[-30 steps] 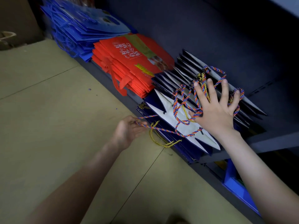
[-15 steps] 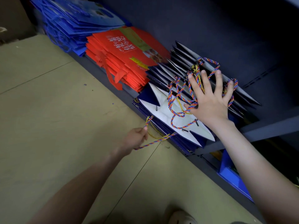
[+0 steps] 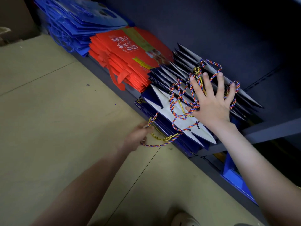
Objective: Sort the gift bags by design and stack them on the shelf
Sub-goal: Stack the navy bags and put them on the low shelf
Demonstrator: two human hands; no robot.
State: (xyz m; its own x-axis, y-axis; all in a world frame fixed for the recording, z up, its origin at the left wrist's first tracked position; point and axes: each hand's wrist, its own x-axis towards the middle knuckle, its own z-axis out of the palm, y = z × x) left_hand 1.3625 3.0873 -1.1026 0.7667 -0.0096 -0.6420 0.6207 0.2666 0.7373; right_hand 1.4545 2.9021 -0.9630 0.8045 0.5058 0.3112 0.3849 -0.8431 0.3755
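**Three sorted stacks of gift bags on a low shelf**

Blue bags (image 3: 84, 22), red bags (image 3: 123, 51) and navy bags (image 3: 153, 97) lie in separate stacks side by side on the shelf (image 3: 268, 130), so the sorting looks nearly done. The right hand (image 3: 213, 101), grip wide and flat, presses on the navy stack among tangled cords (image 3: 194, 108). The left hand (image 3: 136, 137), grip narrow, pinches a loose cord (image 3: 164, 139) hanging off the front edge; tidying the handles seems to remain. The top red bag bears white Chinese writing, too tilted to read. No brand shows.
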